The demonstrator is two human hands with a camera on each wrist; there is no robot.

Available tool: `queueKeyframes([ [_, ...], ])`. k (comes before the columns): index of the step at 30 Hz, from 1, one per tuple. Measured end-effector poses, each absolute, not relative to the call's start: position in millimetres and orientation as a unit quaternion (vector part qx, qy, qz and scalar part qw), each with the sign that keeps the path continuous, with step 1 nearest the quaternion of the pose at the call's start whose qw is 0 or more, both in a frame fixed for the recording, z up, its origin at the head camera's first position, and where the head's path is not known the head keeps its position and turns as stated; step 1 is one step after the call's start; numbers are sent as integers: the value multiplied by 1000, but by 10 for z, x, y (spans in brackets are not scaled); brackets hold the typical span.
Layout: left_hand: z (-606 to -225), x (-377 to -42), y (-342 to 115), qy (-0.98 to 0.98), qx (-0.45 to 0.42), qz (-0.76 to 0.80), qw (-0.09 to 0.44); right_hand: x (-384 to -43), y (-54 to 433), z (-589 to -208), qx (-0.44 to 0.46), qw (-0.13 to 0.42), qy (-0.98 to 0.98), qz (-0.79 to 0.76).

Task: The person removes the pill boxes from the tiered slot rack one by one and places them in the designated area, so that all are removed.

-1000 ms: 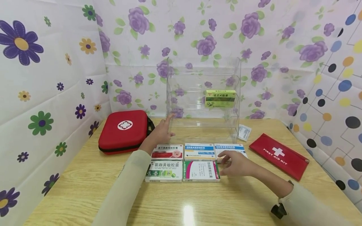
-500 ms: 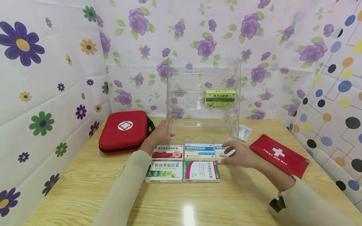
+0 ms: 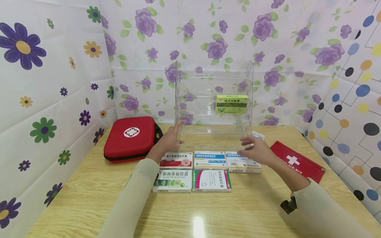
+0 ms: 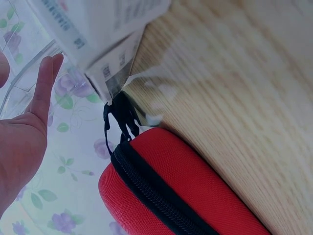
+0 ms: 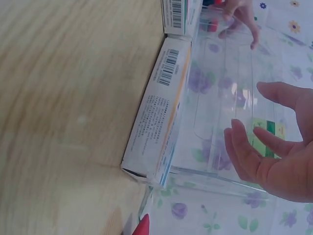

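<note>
My left hand (image 3: 169, 140) is at the left edge of a clear plastic rack (image 3: 208, 130), its index finger extended along the side; whether it touches is hard to tell. My right hand (image 3: 258, 151) hovers over the right blue-and-white medicine box (image 3: 244, 164), near the rack's lower right corner, with fingers spread and nothing held in the right wrist view. Beside that box lie another blue-and-white box (image 3: 209, 160) and a red-and-white box (image 3: 175, 161). In front of them are a green-and-white box (image 3: 172, 181) and a pink-and-green box (image 3: 212, 180).
A yellow-green medicine box (image 3: 232, 104) stands on a shelf of the rack. To the left sits a red zipped case (image 3: 131, 138). A red first aid pouch (image 3: 297, 162) lies at the right, and a small packet (image 3: 258, 135) is partly hidden behind my right hand.
From beside the pink-and-green box, my right hand has moved away from me, over the right blue-and-white box to the rack's lower right corner. My left hand has stayed in place.
</note>
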State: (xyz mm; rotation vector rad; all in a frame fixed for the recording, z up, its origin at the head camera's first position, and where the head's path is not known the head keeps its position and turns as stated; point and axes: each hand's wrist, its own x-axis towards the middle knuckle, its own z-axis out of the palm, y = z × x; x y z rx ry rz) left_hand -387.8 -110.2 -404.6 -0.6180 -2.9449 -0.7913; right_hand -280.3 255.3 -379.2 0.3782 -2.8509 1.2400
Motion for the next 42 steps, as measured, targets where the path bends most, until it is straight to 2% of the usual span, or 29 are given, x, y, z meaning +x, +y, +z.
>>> queueKeyframes([
  [9,-4053,-3882,-1117,-947,-197,-254,13,-2957,2530,-3654,80,82,-908,403],
  [15,-4047,-3887,-1129,-947,-197,-253,12,-3098,2515,-3572,67,156,-892,419],
  [29,-4066,-3882,-1153,-941,-209,-267,17,-3504,2397,-3424,70,284,-837,462],
  [42,-4071,-3889,-1116,-941,-210,-265,20,-3761,2388,-3328,91,363,-829,416],
])
